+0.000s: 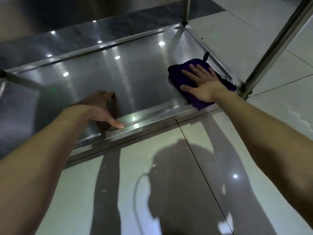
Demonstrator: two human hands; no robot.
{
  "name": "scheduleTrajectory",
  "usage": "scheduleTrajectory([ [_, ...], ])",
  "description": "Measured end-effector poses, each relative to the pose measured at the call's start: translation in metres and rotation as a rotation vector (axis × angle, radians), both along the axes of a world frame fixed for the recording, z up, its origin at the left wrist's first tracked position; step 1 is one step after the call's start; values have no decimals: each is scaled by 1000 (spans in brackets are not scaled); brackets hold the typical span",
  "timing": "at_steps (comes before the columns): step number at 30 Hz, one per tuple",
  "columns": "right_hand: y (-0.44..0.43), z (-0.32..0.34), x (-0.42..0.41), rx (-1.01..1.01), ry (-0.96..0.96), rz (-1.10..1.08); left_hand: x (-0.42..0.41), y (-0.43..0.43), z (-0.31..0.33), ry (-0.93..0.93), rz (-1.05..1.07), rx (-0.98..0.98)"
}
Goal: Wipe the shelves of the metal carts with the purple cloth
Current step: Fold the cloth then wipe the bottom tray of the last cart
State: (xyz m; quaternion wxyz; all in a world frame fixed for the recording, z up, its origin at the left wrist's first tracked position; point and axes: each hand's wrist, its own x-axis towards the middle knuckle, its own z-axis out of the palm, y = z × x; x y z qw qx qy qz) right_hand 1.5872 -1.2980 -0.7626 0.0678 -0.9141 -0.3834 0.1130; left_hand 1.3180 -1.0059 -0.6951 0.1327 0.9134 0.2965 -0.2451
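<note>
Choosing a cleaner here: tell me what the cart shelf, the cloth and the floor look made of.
Cart shelf: likely stainless steel, brushed sheen, bright light reflections.
Purple cloth: soft, fuzzy fabric, perhaps microfibre, lying under the right hand.
Floor: glossy pale tiles, probably glazed ceramic, with dark joint lines and mirror-like reflections.

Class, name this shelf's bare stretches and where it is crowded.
Bare: the shelf between the left hand on the near rim and the purple cloth, back to the far rim. Crowded: the near right corner, where the right hand presses the cloth.
</note>
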Motion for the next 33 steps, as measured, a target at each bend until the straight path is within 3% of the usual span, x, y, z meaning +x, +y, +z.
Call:
scheduleTrajectory([
  [10,94,8,80,-17,-70,-87,-3,-6,-3,-42,1,0],
  [17,194,4,24,6,-66,118,-3,-3,-4,-37,1,-8],
  [21,183,2,-24,22,-61,225,-6,0,-7,-40,5,-11],
  [26,106,-2,-76,-10,-44,349,-9,1,-8,-58,11,-12],
  [30,52,0,-76,-21,2,357,-46,2,-22,-308,-6,76],
  [33,43,0,-81,-28,-52,315,-109,16,-48,-577,16,282],
])
